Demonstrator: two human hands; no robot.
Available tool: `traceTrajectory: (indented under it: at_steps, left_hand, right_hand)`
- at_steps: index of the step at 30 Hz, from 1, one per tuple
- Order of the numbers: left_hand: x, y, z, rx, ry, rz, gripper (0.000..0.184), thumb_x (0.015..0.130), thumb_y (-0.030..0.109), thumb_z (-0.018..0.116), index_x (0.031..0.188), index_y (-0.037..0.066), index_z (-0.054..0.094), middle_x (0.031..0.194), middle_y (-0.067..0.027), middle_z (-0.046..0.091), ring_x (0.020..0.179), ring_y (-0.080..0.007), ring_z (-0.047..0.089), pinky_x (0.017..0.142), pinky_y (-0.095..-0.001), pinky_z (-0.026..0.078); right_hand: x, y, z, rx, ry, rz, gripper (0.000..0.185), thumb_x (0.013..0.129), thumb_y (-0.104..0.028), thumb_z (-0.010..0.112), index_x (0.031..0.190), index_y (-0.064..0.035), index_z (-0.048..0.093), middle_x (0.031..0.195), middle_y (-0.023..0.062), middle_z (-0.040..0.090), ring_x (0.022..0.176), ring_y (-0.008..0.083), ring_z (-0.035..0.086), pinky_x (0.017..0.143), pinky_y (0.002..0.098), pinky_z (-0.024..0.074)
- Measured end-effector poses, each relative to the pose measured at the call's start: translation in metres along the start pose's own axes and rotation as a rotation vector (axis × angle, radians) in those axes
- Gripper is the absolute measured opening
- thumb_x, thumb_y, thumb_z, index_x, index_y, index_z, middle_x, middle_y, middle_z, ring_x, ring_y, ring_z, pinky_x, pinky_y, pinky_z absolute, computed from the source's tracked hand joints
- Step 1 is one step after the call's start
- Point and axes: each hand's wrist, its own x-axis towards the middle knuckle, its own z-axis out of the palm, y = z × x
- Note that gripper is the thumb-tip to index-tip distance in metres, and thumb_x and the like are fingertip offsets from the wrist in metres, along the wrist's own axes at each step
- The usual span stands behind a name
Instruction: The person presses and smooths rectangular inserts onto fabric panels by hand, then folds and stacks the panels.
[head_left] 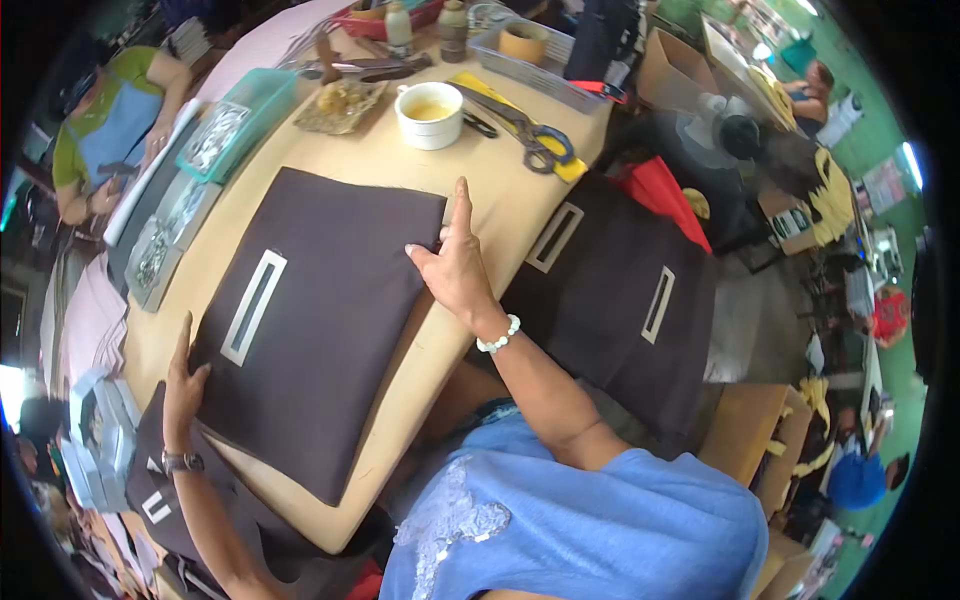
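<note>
A dark brown panel (330,330) lies on the pale table (240,470), with a cream slotted frame (252,307) on its left part. My left hand (184,390) is at the panel's left edge, fingers extended. At the upper right edge, my right hand (455,260) rests with thumb and fingers spread, the thumb over the panel. Neither hand is closed round anything. More dark panels with two cream frames (555,238) hang right of the table, and another dark piece (155,465) is at the lower left.
Scissors (535,135), a white cup (430,115), a crumpled tray (340,105) and a clear plastic bin (530,60) stand at the table's far end. Trays of metal parts (215,140) line the left side. A co-worker (115,130) sits beyond them.
</note>
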Motion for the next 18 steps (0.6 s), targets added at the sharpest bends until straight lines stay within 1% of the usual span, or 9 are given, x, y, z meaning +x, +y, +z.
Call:
traceTrajectory:
  at_steps: [2,3,4,6,9,13,14,15,18]
  left_hand:
    - [-0.001,0.011,0.005,-0.001,-0.092,-0.021,0.065,0.071,-0.009,0.044,0.135,0.003,0.041,0.138,-0.0137,0.043,0.132,-0.0229,0.034,0.11,-0.0324,0.023]
    - [0.0,0.013,0.014,-0.15,-0.148,-0.042,0.058,0.071,-0.011,0.042,0.127,0.002,0.05,0.129,-0.0135,0.052,0.124,-0.0216,0.044,0.106,-0.0302,0.029]
    - [0.001,0.025,0.022,-0.13,-0.215,-0.01,0.055,0.072,-0.011,0.042,0.124,0.001,0.053,0.124,-0.0128,0.055,0.118,-0.021,0.048,0.102,-0.0291,0.032]
    - [0.004,0.069,0.05,-0.152,-0.254,0.074,0.048,0.073,-0.012,0.041,0.116,0.0,0.059,0.11,-0.0117,0.06,0.105,-0.0202,0.055,0.094,-0.0272,0.038]
    - [0.015,0.114,0.104,-0.198,-0.388,0.115,0.047,0.071,-0.012,0.04,0.111,0.001,0.062,0.103,-0.0118,0.058,0.092,-0.0208,0.056,0.082,-0.0281,0.042]
    - [0.029,0.185,0.179,-0.376,-0.539,0.401,0.05,0.068,-0.018,0.041,0.106,0.004,0.065,0.117,-0.0168,0.056,0.108,-0.0289,0.055,0.094,-0.032,0.04]
    - [0.03,0.195,0.2,-0.414,-0.522,0.451,0.048,0.068,-0.016,0.044,0.106,0.006,0.066,0.113,-0.0183,0.057,0.107,-0.0309,0.055,0.093,-0.0323,0.041]
    - [0.029,0.216,0.211,-0.298,-0.497,0.493,0.043,0.073,-0.012,0.047,0.107,0.007,0.066,0.113,-0.0221,0.056,0.108,-0.0351,0.054,0.095,-0.0336,0.04]
    - [0.025,0.25,0.272,-0.361,-0.469,0.614,0.049,0.076,-0.009,0.045,0.124,-0.002,0.049,0.111,-0.0338,0.052,0.112,-0.0448,0.047,0.092,-0.0433,0.043]
  right_hand:
    - [0.009,0.04,-0.008,-0.038,0.235,-0.323,0.094,0.075,0.004,0.06,0.142,-0.0011,-0.006,0.132,0.0335,0.036,0.114,0.0376,0.05,0.098,0.0371,0.0392]
    - [0.011,0.055,-0.015,-0.063,0.347,-0.489,0.092,0.076,0.004,0.059,0.142,-0.0009,-0.004,0.135,0.0334,0.033,0.117,0.0379,0.048,0.099,0.0374,0.0377]
    - [0.002,0.059,-0.031,-0.061,0.38,-0.502,0.086,0.078,0.003,0.057,0.143,-0.001,-0.001,0.14,0.0318,0.026,0.122,0.0392,0.043,0.101,0.0389,0.036]
    - [-0.009,0.072,-0.07,-0.161,0.534,-0.427,0.079,0.081,0.0,0.055,0.141,0.0032,0.005,0.143,0.03,0.021,0.133,0.0379,0.026,0.109,0.0379,0.0239]
    - [-0.03,0.096,-0.139,-0.153,0.684,-0.214,0.078,0.081,0.0,0.058,0.14,0.006,0.008,0.146,0.0272,0.017,0.136,0.0337,0.02,0.11,0.0364,0.0206]
    - [-0.052,0.153,-0.244,-0.189,0.854,-0.109,0.076,0.08,-0.001,0.06,0.139,0.007,0.014,0.143,0.0281,0.025,0.128,0.0365,0.036,0.105,0.037,0.0298]
    - [-0.056,0.172,-0.272,-0.37,0.919,-0.107,0.074,0.081,-0.001,0.059,0.139,0.0067,0.015,0.141,0.028,0.028,0.125,0.0387,0.039,0.102,0.0382,0.0327]
    - [-0.062,0.177,-0.295,-0.507,0.961,-0.05,0.075,0.08,0.004,0.058,0.141,0.0041,0.014,0.141,0.0232,0.03,0.124,0.0308,0.042,0.101,0.0329,0.0345]
    - [-0.068,0.203,-0.361,-0.508,1.012,-0.023,0.073,0.08,0.003,0.059,0.14,0.0034,0.017,0.141,0.0244,0.03,0.125,0.0329,0.041,0.101,0.0343,0.035]
